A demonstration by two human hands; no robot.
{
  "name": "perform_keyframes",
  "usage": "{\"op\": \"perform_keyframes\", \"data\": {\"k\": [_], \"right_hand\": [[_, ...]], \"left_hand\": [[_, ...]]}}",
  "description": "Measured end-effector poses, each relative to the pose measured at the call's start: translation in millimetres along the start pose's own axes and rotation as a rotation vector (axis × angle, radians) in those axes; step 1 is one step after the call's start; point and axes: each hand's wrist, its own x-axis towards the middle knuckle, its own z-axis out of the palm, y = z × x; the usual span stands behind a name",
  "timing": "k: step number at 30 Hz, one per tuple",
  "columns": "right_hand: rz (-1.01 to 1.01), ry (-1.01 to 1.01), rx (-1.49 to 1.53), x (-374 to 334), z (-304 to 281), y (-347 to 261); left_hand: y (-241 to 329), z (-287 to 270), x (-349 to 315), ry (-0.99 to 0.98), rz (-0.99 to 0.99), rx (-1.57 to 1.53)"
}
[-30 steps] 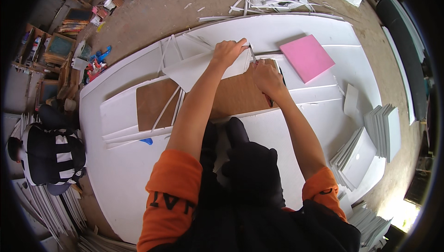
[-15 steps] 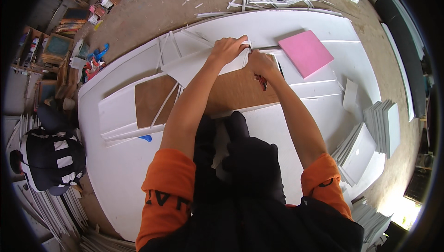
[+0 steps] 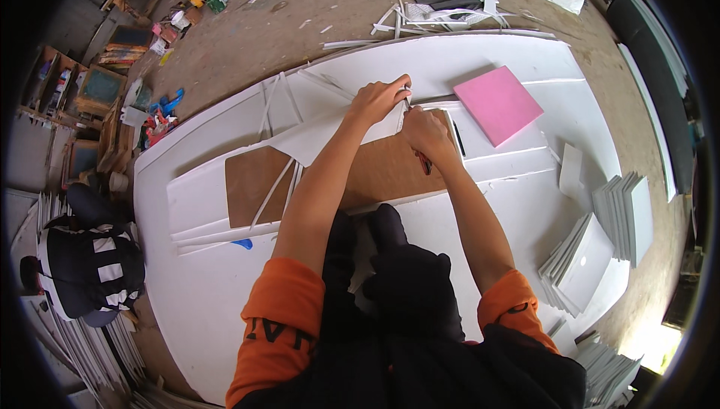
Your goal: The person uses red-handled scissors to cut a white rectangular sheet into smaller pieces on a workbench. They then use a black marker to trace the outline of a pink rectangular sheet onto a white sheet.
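My left hand (image 3: 381, 101) is closed on the upper edge of a thin white sheet (image 3: 330, 137), lifting its corner. Close by on the right, my right hand (image 3: 426, 133) grips a hand tool with a red-and-black handle (image 3: 424, 163). Its narrow tip points at the sheet beside my left fingers; the tool's exact kind is hidden by the hand. Beneath both hands lies a brown wooden board (image 3: 390, 165), partly covered by the sheet. Thin white strips (image 3: 271, 193) cross the board on the left. A slim black stick (image 3: 459, 139) rests at its right end.
A large white panel (image 3: 202, 296) lies under everything. A pink square block (image 3: 498, 105) sits right of my hands. Stacked white sheets (image 3: 577, 263) stand at the right edge. Scraps (image 3: 450, 7) lie on the floor beyond; a black-and-white bag (image 3: 94, 266) is at left.
My right hand has drawn slightly toward me with the tool, a little away from my left hand. My left hand keeps its hold on the sheet. The whole view has tilted slightly upward.
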Motion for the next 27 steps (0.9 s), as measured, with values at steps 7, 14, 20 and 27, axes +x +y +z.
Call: {"op": "perform_keyframes", "data": {"k": [7,14,20,27], "right_hand": [[-0.027,0.026,0.022,-35.4,-3.3,2.2],[-0.033,0.015,-0.026,-15.6,9.1,4.2],[0.037,-0.074,-0.053,14.2,17.5,7.4],[0.075,-0.013,-0.012,22.0,26.0,10.3]], "left_hand": [[3.9,-5.9,-1.7,-0.018,-0.063,-0.009],[7.3,-7.3,-1.9,-0.024,-0.069,0.066],[12.9,-8.2,-5.2,-0.065,-0.055,0.015],[7.2,2.2,4.9,-0.072,0.011,0.033]]}}
